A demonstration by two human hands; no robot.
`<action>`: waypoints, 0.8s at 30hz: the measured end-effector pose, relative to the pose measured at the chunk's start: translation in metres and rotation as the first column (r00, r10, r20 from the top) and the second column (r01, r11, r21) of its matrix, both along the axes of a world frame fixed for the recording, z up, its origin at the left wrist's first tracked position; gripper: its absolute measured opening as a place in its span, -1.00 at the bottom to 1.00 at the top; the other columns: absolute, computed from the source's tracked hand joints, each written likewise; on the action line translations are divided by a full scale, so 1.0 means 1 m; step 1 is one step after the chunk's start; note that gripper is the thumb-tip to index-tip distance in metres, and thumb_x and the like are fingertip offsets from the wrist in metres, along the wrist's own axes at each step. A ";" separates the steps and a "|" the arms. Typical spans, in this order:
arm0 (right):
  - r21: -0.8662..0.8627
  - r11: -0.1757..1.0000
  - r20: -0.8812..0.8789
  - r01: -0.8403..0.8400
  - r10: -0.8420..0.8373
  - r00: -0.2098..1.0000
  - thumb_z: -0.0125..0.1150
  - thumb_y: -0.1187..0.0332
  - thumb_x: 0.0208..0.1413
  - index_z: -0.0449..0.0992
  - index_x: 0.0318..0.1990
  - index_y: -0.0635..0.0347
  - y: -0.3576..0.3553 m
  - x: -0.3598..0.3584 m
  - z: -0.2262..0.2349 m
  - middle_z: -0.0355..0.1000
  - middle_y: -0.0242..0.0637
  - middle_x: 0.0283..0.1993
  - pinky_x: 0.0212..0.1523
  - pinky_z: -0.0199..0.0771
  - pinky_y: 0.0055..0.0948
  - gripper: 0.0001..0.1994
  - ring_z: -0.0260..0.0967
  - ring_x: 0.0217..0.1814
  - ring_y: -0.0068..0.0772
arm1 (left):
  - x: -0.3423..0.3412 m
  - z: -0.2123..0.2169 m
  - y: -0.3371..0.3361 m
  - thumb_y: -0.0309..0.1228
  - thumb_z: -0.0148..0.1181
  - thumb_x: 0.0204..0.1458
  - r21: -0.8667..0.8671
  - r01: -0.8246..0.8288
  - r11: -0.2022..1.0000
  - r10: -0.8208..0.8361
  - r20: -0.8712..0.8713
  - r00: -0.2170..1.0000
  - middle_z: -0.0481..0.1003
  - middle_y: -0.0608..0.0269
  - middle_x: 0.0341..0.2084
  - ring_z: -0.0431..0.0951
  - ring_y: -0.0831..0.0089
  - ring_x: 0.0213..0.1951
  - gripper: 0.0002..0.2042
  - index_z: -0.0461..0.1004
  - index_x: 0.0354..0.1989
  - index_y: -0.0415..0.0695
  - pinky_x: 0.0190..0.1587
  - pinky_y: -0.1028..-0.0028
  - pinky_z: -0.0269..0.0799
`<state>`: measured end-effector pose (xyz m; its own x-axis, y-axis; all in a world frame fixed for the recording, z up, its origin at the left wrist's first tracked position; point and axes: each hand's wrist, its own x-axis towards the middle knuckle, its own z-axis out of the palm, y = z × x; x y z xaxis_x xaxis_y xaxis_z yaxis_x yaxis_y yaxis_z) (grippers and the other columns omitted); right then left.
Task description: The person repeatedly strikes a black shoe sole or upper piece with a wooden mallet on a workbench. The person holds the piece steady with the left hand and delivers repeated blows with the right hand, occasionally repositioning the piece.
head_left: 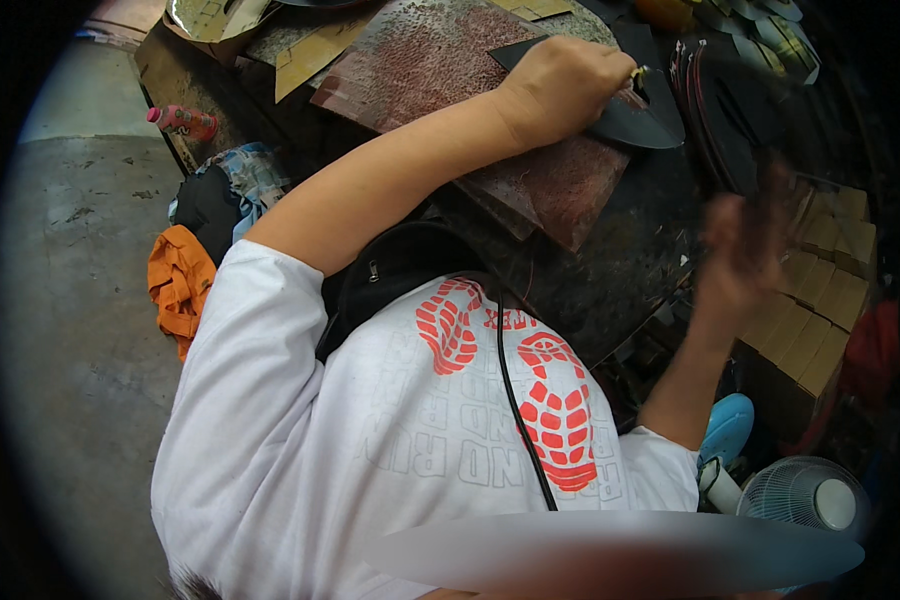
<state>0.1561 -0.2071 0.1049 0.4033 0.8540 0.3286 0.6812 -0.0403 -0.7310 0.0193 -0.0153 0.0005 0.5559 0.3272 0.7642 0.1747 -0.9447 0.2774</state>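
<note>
My left hand [570,90] is closed in a fist over the worktable. A small yellow tip [640,74] and some thin pale strands show at its thumb side, but what the fingers grip is mostly hidden. Just below the fist lies a dark, smooth sheet with a rounded end [645,128]. It rests over a reddish-brown, worn board [410,65]. My right hand [745,250] is raised near the table's right side and smeared by motion, so its fingers are unclear. Several thin, curved dark-red strips [692,110] lie between the two hands.
Stacked brown cardboard boxes [815,285] stand at the right. A white fan [805,495] is at the lower right beside a blue shoe-like thing [727,428]. A pink bottle [184,122] sits at the table's left edge, above orange cloth [180,280].
</note>
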 end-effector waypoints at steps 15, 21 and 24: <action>-0.197 0.976 0.258 0.089 -0.036 0.966 0.26 0.19 0.23 0.32 0.37 -0.41 -0.011 0.016 -0.072 0.60 -0.15 0.00 -0.13 0.60 -0.26 -0.45 0.62 -0.05 -0.18 | -0.009 -0.004 0.016 -0.42 0.19 0.18 -0.895 0.162 0.417 0.151 0.244 0.958 0.59 0.19 -0.54 0.59 0.54 -0.51 -0.82 0.54 -0.37 -0.31 -0.43 0.51 0.50; -0.146 0.989 0.272 0.036 0.006 0.962 0.26 0.21 0.23 0.34 0.36 -0.38 -0.020 0.027 -0.086 0.59 -0.16 0.02 -0.09 0.60 -0.27 -0.47 0.61 0.00 -0.19 | -0.004 -0.012 0.016 -0.37 0.28 0.12 -0.794 0.094 0.601 0.116 0.203 0.972 0.64 0.03 -0.50 0.70 0.45 -0.47 -0.80 0.61 -0.31 -0.32 -0.40 0.52 0.58; -0.147 0.989 0.161 0.016 0.008 0.987 0.28 0.27 0.22 0.36 0.35 -0.24 -0.018 0.024 -0.076 0.56 -0.20 0.11 -0.07 0.60 -0.28 -0.47 0.59 0.05 -0.24 | -0.005 -0.012 0.015 -0.37 0.30 0.10 -0.742 0.030 0.670 0.113 0.142 0.983 0.64 0.04 -0.51 0.69 0.43 -0.49 -0.80 0.60 -0.31 -0.31 -0.40 0.50 0.57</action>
<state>0.1801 -0.2246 0.0285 0.3592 0.8962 0.2605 0.7891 -0.1425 -0.5975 0.0147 -0.0002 -0.0113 0.4195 0.8428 0.3371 0.0936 -0.4095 0.9075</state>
